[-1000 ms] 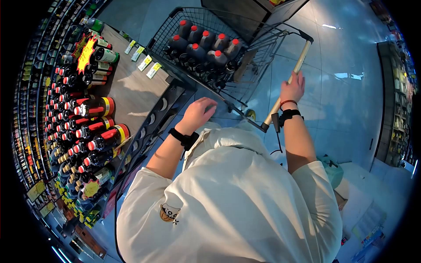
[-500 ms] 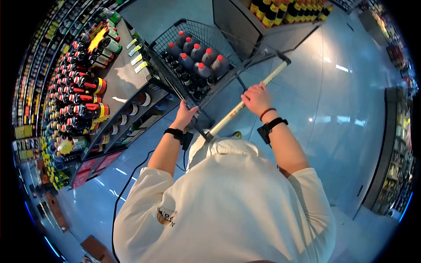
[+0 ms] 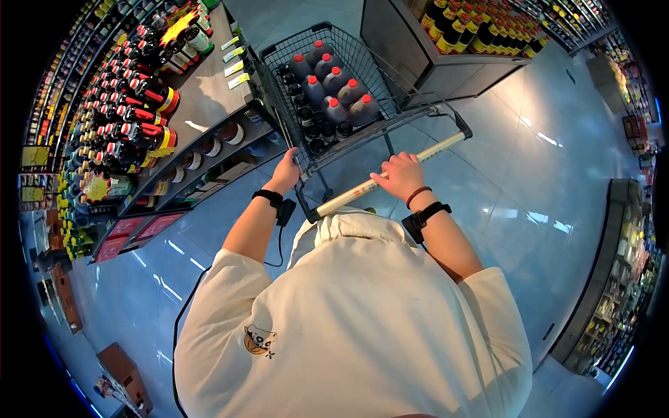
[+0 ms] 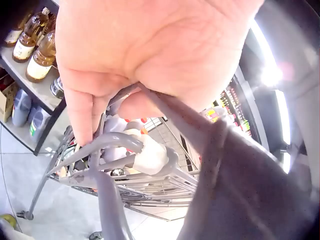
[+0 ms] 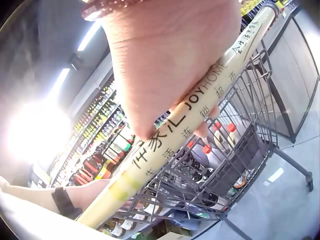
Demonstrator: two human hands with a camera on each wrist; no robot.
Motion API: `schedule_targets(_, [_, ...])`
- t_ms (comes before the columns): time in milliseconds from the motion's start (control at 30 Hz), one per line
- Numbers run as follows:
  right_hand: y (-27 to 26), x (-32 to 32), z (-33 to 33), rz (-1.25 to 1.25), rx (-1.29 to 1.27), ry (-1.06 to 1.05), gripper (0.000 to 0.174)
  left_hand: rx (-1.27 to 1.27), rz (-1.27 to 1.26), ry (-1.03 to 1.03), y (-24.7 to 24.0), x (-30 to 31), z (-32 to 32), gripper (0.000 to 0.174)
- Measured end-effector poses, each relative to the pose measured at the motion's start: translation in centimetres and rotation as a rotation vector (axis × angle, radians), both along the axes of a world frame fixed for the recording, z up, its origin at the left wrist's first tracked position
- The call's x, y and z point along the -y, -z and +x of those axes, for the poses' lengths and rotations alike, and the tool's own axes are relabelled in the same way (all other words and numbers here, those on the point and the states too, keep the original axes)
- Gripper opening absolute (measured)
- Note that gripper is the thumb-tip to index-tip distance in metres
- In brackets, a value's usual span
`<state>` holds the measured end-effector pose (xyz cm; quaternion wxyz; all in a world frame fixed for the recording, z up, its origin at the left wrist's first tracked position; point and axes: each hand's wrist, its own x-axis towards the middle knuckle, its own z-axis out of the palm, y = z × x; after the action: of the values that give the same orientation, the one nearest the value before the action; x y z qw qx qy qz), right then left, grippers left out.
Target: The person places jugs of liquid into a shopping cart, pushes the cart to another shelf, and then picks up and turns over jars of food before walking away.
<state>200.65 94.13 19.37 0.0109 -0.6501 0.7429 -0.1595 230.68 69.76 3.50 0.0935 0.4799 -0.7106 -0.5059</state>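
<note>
My right hand (image 3: 401, 175) grips the cream handle (image 3: 439, 146) of a shopping cart (image 3: 371, 73), fingers wrapped around the printed bar in the right wrist view. At the cart's near left corner my left hand (image 3: 284, 171) holds the grey metal side frame (image 4: 167, 112), its fingers curled about the bar. Inside the basket stand several large dark jugs (image 3: 336, 111) with red caps. Smaller dark bottles (image 3: 317, 132) with black caps are packed along their left and near sides.
Close on the left is a wooden display shelf (image 3: 209, 97) crowded with red-capped bottles (image 3: 143, 132) and price tags. Another display stand (image 3: 446, 73) with yellow-labelled bottles is beyond the cart on the right. Tiled floor (image 3: 488, 195) extends to the right, towards a shelf unit (image 3: 606, 279).
My left hand has moved from hanging free to holding the cart's side frame. The right hand has shifted down the handle. The view has turned and more of the far stand shows.
</note>
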Motion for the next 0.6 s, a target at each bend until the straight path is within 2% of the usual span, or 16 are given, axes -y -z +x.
schedule_targets(67, [-1.0, 0.1, 0.6, 0.072, 0.005, -0.059, 0.042, 0.035, -0.030, 0.030, -0.9, 0.1, 0.6, 0.061])
schedule_targets(200, [-2.5, 1.3, 0.7, 0.163, 0.058, -0.089, 0.040, 0.182, -0.031, 0.066, -6.3, 0.0, -0.4, 0.060])
schedule_targets(300, [-2.3, 1.1, 0.8, 0.173, 0.168, -0.084, 0.037, 0.091, -0.074, 0.121, -7.9, 0.4, -0.1, 0.055])
schedule_targets(433, [-1.3, -0.4, 1.2, 0.031, 0.122, -0.046, 0.045, 0.003, -0.059, 0.140, -4.9, 1.5, 0.3, 0.048])
schedule_targets(467, [-0.5, -0.5, 0.8, 0.033, 0.126, -0.047, 0.049, -0.010, -0.039, 0.142, -7.2, 1.2, -0.2, 0.050])
schedule_targets(500, [-0.8, -0.5, 0.8, -0.008, 0.097, -0.040, 0.047, -0.119, -0.013, 0.118, -2.1, 1.9, 0.5, 0.053])
schedule_targets(533, [-1.6, -0.4, 0.7, 0.009, 0.162, -0.043, 0.047, -0.126, -0.006, 0.166, -4.1, 2.0, 0.1, 0.055])
schedule_targets(567, [-1.7, -0.4, 0.6, 0.007, 0.135, -0.028, 0.045, -0.334, 0.239, 0.072, 2.0, 3.4, 0.9, 0.056])
schedule_targets(600, [-1.9, -0.2, 0.6, -0.002, 0.117, -0.035, 0.044, -0.192, 0.105, 0.157, -1.1, 3.5, 0.5, 0.054])
